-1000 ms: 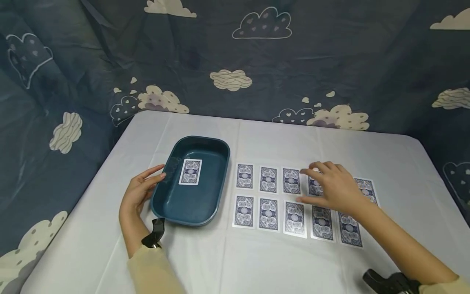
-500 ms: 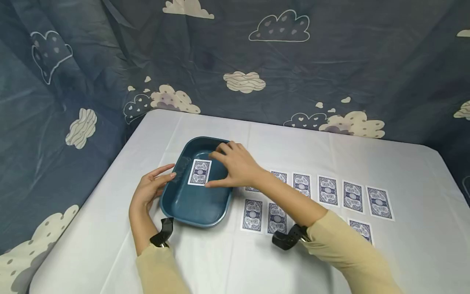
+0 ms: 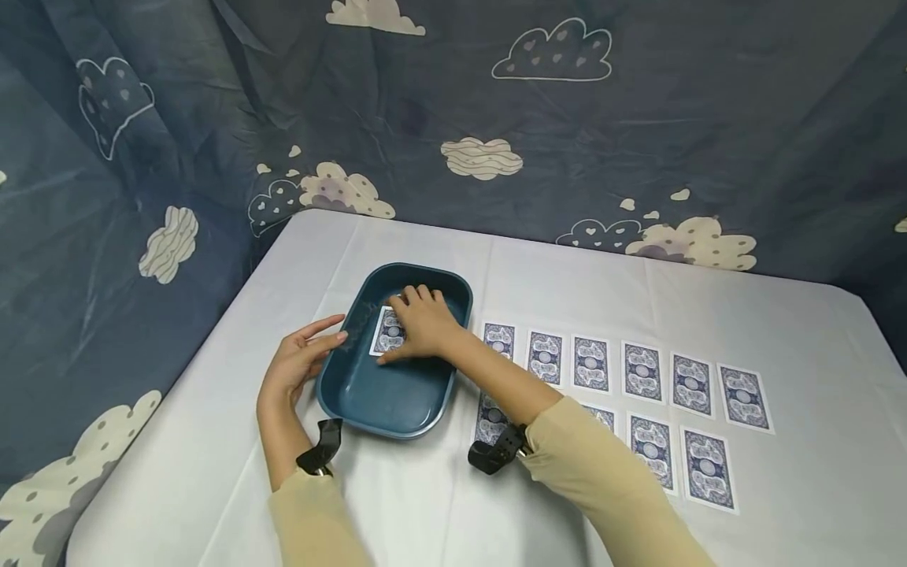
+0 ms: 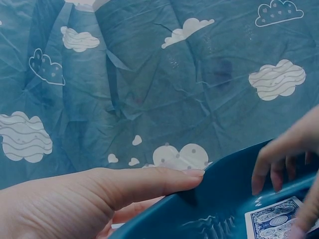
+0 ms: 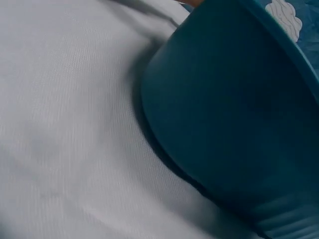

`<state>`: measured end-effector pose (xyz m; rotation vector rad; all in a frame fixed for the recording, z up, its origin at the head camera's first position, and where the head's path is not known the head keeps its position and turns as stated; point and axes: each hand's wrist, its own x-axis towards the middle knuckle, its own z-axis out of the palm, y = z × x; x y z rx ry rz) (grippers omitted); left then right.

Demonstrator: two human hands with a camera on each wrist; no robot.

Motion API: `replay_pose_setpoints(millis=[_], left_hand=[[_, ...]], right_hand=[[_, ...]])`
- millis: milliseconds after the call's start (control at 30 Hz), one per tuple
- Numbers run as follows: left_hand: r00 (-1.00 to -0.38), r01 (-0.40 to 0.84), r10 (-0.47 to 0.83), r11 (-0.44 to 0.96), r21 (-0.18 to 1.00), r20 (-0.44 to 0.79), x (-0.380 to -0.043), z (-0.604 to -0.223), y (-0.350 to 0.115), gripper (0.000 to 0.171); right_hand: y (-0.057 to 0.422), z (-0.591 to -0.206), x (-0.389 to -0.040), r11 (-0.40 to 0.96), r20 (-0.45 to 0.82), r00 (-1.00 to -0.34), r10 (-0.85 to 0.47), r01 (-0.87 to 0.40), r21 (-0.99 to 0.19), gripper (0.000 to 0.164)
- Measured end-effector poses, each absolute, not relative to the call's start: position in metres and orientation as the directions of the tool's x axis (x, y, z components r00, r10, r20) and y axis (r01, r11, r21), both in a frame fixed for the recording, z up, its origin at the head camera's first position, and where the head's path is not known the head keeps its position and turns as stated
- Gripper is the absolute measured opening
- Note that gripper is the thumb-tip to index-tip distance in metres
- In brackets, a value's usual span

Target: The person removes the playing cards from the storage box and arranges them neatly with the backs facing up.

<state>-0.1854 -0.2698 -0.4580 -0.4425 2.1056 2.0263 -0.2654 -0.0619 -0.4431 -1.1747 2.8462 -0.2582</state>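
At the left of the table is a dark teal tray (image 3: 383, 405). Its left rim is gripped by my left hand (image 3: 294, 366), thumb along the top and fingers outside, as the left wrist view shows. One patterned-back playing card (image 3: 386, 332) lies inside the tray, partly covered by my right hand (image 3: 425, 327). That hand reaches over the tray's right side, thumb and fingers spread around the card. In the left wrist view its fingertips stand at the edges of the card (image 4: 271, 219), with a gap between finger and thumb.
Two rows of face-down cards (image 3: 642, 372) lie right of the tray, some hidden under the right forearm. A white cloth (image 3: 815, 472) covers the table. A dark cloud-print curtain (image 3: 411, 102) hangs behind and at the left.
My right hand has moved left from the card rows into the tray, then down over the card there. The left hand keeps its hold on the rim. The head view has shifted slightly.
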Motion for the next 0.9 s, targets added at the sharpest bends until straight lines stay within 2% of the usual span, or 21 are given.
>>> replay_pose_setpoints(millis=[133, 300, 433, 667, 900], left_hand=[[-0.937, -0.341, -0.090, 0.030, 0.940, -0.337, -0.1862, -0.4563, -0.2694, 0.058], [-0.932, -0.349, -0.115, 0.027, 0.937, -0.344, -0.1848, -0.4555, -0.2705, 0.057], [-0.937, -0.339, -0.101, 0.019, 0.941, -0.335, -0.1843, -0.4550, -0.2707, 0.058], [-0.935, -0.345, -0.100, 0.024, 0.938, -0.341, -0.1846, -0.4558, -0.2701, 0.061], [-0.933, -0.349, -0.098, 0.003, 0.937, -0.347, -0.1851, -0.4579, -0.2688, 0.060]], right_hand=[[-0.0643, -0.4437, -0.2682, 0.742, -0.079, -0.744, -0.663, -0.639, -0.204, 0.109], [-0.0682, -0.4427, -0.2688, 0.763, -0.144, -0.757, -0.638, -0.596, -0.250, 0.104], [-0.0686, -0.4429, -0.2681, 0.763, -0.158, -0.753, -0.639, -0.593, -0.258, 0.102], [-0.0683, -0.4438, -0.2668, 0.746, -0.103, -0.747, -0.657, -0.624, -0.234, 0.109], [-0.0665, -0.4434, -0.2652, 0.782, -0.139, -0.774, -0.617, -0.584, -0.219, 0.097]])
